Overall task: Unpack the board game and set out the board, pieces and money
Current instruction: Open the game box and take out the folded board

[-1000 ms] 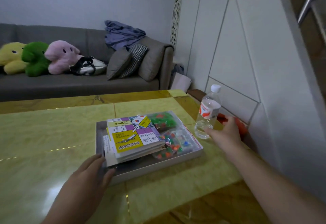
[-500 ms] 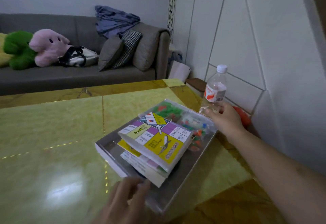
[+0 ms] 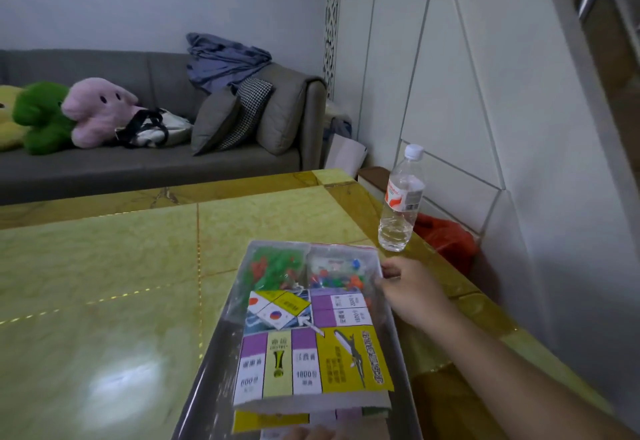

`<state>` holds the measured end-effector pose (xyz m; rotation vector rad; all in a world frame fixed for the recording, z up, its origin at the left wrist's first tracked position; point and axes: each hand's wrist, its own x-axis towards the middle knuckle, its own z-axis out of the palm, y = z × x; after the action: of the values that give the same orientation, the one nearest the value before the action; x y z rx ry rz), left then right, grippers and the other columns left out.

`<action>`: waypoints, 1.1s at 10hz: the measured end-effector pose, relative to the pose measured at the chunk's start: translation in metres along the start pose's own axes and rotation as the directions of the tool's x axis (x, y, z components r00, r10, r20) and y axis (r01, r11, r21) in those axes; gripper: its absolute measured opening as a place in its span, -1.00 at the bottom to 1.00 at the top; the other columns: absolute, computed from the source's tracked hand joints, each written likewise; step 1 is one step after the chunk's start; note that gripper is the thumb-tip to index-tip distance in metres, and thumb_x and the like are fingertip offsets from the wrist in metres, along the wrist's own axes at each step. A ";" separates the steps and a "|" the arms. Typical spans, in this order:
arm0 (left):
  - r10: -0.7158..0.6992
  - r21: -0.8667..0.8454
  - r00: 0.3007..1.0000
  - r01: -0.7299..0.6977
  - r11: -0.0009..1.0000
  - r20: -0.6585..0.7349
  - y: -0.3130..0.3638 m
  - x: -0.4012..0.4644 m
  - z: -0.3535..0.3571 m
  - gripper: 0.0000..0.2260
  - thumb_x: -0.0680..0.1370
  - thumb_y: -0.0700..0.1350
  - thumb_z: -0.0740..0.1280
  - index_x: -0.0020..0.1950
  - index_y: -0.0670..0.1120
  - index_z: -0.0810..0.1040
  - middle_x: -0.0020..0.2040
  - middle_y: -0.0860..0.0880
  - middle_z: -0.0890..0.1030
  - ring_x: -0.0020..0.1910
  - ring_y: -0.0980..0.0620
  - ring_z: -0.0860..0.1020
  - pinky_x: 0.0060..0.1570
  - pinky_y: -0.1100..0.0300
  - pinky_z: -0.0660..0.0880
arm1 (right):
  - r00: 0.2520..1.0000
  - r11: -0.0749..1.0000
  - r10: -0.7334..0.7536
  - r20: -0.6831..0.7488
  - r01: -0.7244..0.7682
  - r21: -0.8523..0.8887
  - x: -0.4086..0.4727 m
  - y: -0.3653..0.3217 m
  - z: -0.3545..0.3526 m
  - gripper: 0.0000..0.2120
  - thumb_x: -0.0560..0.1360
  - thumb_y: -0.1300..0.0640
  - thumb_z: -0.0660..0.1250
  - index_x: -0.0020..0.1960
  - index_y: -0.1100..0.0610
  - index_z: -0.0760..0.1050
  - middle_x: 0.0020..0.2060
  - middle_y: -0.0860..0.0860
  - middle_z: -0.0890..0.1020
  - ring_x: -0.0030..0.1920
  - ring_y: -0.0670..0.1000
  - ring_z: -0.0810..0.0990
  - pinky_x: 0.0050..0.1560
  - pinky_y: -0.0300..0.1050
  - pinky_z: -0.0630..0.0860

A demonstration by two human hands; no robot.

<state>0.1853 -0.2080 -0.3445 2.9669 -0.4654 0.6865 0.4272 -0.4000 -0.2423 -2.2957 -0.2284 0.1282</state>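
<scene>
- An open grey game box (image 3: 211,363) sits on a glossy yellow-green counter (image 3: 104,301), at the near right, running from the bottom edge of the view away toward the far side.
- A folded game board (image 3: 311,360) lies in the box, printed side up, with purple, white and yellow squares and an aeroplane drawing on a yellow corner.
- Under the board's near edge a second printed yellow and purple layer (image 3: 270,420) shows.
- At the far end of the box lie two clear bags: one of green and red pieces (image 3: 273,266) on the left, one of mixed coloured pieces (image 3: 337,275) on the right, side by side.
- The right hand (image 3: 412,292) reaches in from the lower right and grips the box's right edge beside the mixed bag, fingers curled round the rim.
- Only a sliver of the left hand (image 3: 308,434) shows at the bottom edge, at the near end of the box; whether it is spread or gripping cannot be told.
- A clear water bottle (image 3: 400,202) with a white cap stands upright near the counter's far right edge, apart from the box.
- Something red (image 3: 446,238) lies past the counter's edge, behind the bottle.
- Beyond the counter is a grey sofa (image 3: 149,162) with green (image 3: 41,117) and pink (image 3: 97,110) soft toys, cushions (image 3: 239,113) and a crumpled blue cloth (image 3: 225,61).
</scene>
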 end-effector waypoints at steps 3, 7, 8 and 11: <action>-0.128 -0.176 0.973 0.094 0.980 -0.194 0.042 0.106 -0.013 -0.85 0.47 -0.02 0.52 -0.08 0.02 0.58 -0.09 0.01 0.56 -0.13 -0.05 0.62 -0.17 0.09 0.61 | 0.998 0.999 -0.040 -0.047 0.040 -0.008 -0.017 -0.017 -0.017 -0.69 0.53 0.23 0.34 0.22 -0.01 0.61 0.15 -0.09 0.67 0.20 -0.01 0.63 0.28 0.05 0.56; -0.484 -0.288 0.818 0.404 0.868 -0.312 0.009 0.096 -0.054 -0.72 0.43 -0.19 0.43 0.13 -0.14 0.57 0.10 -0.11 0.54 0.07 -0.16 0.50 0.06 0.00 0.49 | 0.891 0.881 -0.455 -0.007 0.449 -0.151 -0.039 -0.039 -0.014 -0.40 0.52 0.04 0.41 0.52 -0.16 0.36 0.41 -0.15 0.36 0.44 -0.13 0.33 0.32 -0.43 0.29; -0.759 -0.277 0.651 0.726 0.630 -0.021 -0.021 0.075 -0.037 -0.56 0.54 -0.10 0.37 0.37 -0.25 0.46 0.26 -0.24 0.53 0.23 -0.28 0.50 0.23 -0.12 0.47 | 0.821 0.720 -0.498 0.281 0.571 -0.394 -0.044 -0.053 0.005 -0.11 0.48 -0.24 0.40 0.66 -0.28 -0.01 0.66 -0.17 0.00 0.66 -0.04 -0.10 0.65 0.02 -0.01; -0.698 -0.153 0.712 0.700 0.698 0.078 -0.034 0.103 -0.024 -0.39 0.54 0.10 -0.15 0.45 -0.20 0.30 0.14 -0.14 0.60 0.20 -0.16 0.51 0.23 -0.01 0.44 | 0.809 0.716 -0.573 0.133 0.572 -0.400 -0.028 -0.055 0.026 -0.61 0.72 0.06 0.22 0.54 -0.07 0.45 0.44 -0.10 0.56 0.45 -0.01 0.47 0.38 0.07 0.49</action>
<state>0.2740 -0.2009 -0.2779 2.6445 0.5793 0.4881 0.3883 -0.3506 -0.2179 -2.5283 -1.0531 -0.2739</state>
